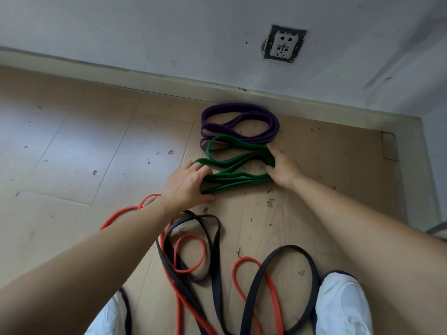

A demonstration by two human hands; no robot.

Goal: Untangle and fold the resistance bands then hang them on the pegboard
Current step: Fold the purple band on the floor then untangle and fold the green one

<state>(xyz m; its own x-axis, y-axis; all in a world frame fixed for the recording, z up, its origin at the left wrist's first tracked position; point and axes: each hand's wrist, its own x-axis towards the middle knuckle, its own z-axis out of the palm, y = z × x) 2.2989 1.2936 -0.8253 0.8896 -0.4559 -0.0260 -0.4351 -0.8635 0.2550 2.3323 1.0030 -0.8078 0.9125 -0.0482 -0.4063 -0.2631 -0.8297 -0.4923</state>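
A green resistance band (pixel 232 165) lies folded in several loops on the wooden floor. My left hand (pixel 186 187) grips its left end, fingers curled over the loops. My right hand (pixel 283 168) grips its right end, thumb over the bends. Just beyond it, against the skirting, a purple band (pixel 238 122) lies folded in loops, with the green band overlapping its near edge. Close to my feet a red band (pixel 191 252) and a black band (pixel 280 269) lie tangled together in wide loops. No pegboard is in view.
The white wall with a loose power socket (pixel 284 44) rises behind the skirting board (pixel 145 78). My two white shoes (pixel 343 305) stand at the bottom edge among the tangled bands. Bare wooden floor (pixel 72 153) spreads to the left.
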